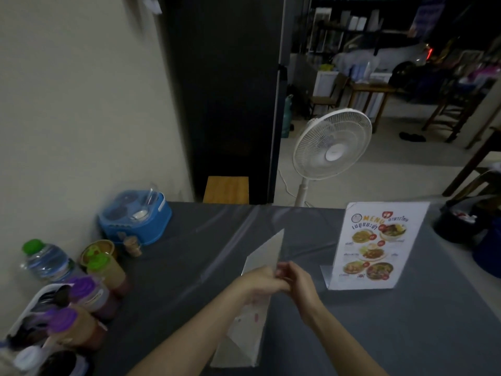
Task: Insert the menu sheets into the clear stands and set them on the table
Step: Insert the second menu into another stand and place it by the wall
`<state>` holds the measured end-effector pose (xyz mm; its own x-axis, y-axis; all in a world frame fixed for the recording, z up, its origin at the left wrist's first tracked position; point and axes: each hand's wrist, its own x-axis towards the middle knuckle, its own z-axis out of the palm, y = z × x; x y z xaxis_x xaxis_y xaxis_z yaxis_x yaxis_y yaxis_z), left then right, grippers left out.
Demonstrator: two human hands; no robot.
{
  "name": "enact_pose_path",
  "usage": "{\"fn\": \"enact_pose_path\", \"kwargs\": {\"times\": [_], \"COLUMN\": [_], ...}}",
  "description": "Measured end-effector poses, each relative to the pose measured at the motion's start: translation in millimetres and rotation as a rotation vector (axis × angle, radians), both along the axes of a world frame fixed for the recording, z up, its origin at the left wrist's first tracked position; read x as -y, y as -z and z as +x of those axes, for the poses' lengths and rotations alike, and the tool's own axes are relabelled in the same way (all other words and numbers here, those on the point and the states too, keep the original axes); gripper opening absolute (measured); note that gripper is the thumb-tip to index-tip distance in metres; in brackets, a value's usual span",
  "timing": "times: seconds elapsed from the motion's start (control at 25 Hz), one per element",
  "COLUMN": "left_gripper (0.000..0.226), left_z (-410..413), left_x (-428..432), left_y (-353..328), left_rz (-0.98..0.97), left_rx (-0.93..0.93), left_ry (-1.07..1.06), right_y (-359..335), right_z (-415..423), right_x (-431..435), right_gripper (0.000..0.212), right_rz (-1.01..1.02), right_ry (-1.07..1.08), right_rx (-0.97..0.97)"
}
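A clear stand (264, 251) with a menu sheet (244, 337) in it is held edge-on above the grey table (406, 321), near the front middle. My left hand (257, 283) grips its near side. My right hand (301, 280) pinches the same edge, fingertips touching the left hand's. The sheet's printed face is turned away and only pale paper shows below my wrists. A second clear stand with a colourful menu sheet (376, 245) stands upright on the table to the right.
Along the wall on the left stand a blue condiment caddy (135, 218), a water bottle (47, 260), sauce bottles with green and purple caps (89, 291) and a cutlery tray (35, 308). A dark bowl (461, 221) sits at the table's right edge. Beyond the table is a white fan (332, 147).
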<state>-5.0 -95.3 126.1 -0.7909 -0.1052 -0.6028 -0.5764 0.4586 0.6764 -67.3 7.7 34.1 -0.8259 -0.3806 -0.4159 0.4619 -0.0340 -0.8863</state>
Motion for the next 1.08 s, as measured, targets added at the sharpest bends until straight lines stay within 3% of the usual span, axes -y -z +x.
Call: {"fn": "enact_pose_path", "kwargs": {"times": [0.2,0.36,0.52,0.64,0.8,1.08], "left_gripper": [0.038,0.033,0.031,0.027,0.024,0.024], "left_z": [4,7,8,13,38,36], "left_x": [8,20,33,42,68,91], "left_y": [-2,-12,-22,-41,-52,12], "left_rz": [-0.415,-0.443,-0.269,0.015,0.38,0.392], "left_rx": [-0.1,-0.096,-0.173,-0.239,-0.287,-0.386], "left_ry": [-0.073,-0.145,-0.197,-0.254,-0.273,-0.55], "right_y": [-8,-10,5,17,0,-36], "right_z": [4,3,1,-2,-13,-49], "right_x": [20,29,12,-7,-23,-34], "right_gripper": [0.039,0.035,0.034,0.041,0.025,0.018], "right_rz": [-0.056,-0.023,0.13,0.197,0.168,0.145], "right_ry": [-0.106,-0.14,-0.149,-0.13,-0.059,-0.077], "right_rx": [0.008,0.027,0.015,0.016,-0.112,-0.354]}}
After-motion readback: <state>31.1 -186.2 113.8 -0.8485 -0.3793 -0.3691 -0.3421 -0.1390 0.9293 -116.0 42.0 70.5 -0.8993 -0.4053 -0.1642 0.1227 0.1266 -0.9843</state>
